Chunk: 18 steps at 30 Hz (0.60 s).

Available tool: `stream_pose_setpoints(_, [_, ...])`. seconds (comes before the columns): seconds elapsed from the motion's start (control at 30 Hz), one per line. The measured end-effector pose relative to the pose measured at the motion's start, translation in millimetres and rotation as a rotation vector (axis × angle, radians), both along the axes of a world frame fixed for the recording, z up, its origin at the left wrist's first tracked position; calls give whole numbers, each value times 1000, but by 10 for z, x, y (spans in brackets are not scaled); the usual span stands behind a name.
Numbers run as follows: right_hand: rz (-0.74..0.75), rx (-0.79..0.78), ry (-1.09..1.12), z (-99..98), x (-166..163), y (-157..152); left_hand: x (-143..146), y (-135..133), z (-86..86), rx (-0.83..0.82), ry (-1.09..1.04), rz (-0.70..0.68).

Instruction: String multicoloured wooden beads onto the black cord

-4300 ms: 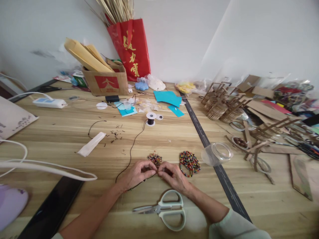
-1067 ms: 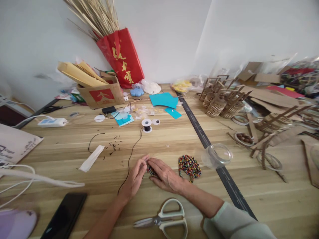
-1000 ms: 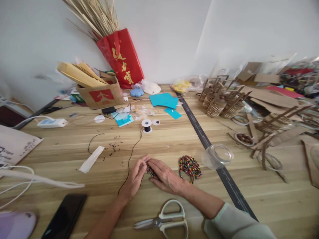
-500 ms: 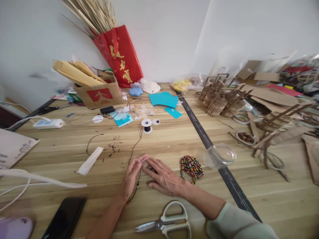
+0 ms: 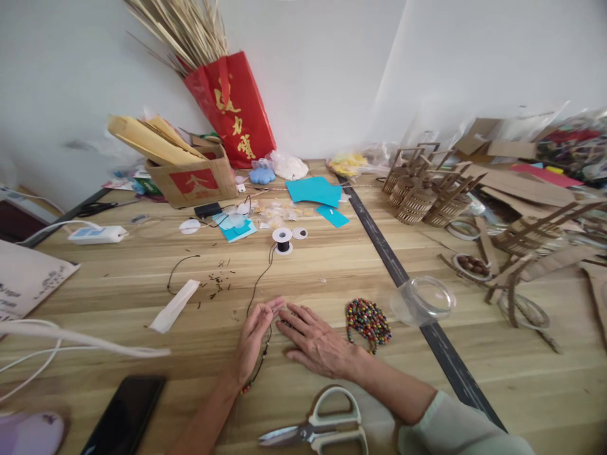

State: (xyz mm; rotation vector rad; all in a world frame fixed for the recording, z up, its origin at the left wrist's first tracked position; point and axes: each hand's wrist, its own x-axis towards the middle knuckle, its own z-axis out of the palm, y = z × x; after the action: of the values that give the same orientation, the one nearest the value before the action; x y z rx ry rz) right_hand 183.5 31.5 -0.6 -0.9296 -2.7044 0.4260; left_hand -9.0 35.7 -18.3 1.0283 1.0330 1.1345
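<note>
My left hand [image 5: 253, 338] rests on its edge on the wooden table, thumb pressed towards the fingers on a black cord. The cord [image 5: 256, 284] runs from a white-flanged spool [image 5: 282, 240] to this hand. Below the fingers its strung end hangs down with a few small beads [image 5: 245, 387] beside the wrist. My right hand [image 5: 313, 341] lies palm down, fingers spread flat, over small dark beads that they mostly hide. To its right is a heap of multicoloured bead strands [image 5: 368, 322]. Scissors with pale handles [image 5: 313, 430] lie in front of both hands.
A clear round container [image 5: 429, 298] lies beyond the beads. Left are a white paper strip [image 5: 175, 306], dark cord scraps [image 5: 220, 278], a black phone [image 5: 124, 417] and white cables. Small woven baskets [image 5: 417, 196] stand at right; a red bag [image 5: 234, 107] and cardboard box [image 5: 194, 180] at back.
The view has shifted slightly, so everything sits a little further right. Both hands keep nearly the same pose, with the right fingers still over the small beads.
</note>
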Motion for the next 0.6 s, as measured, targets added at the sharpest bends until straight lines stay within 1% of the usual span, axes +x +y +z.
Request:
stream_pose_setpoints(0.17, [-11,11,14,-23,3,-18,-5,-2,2,1,0,-6])
stream_pose_setpoints(0.4, [-15,4,60,-66,9,-22,3,-23,63,-5,43,-16])
stream_pose_setpoints(0.6, [-8,-8,86,-28,9,-18,7,-26,89,16,82,-41])
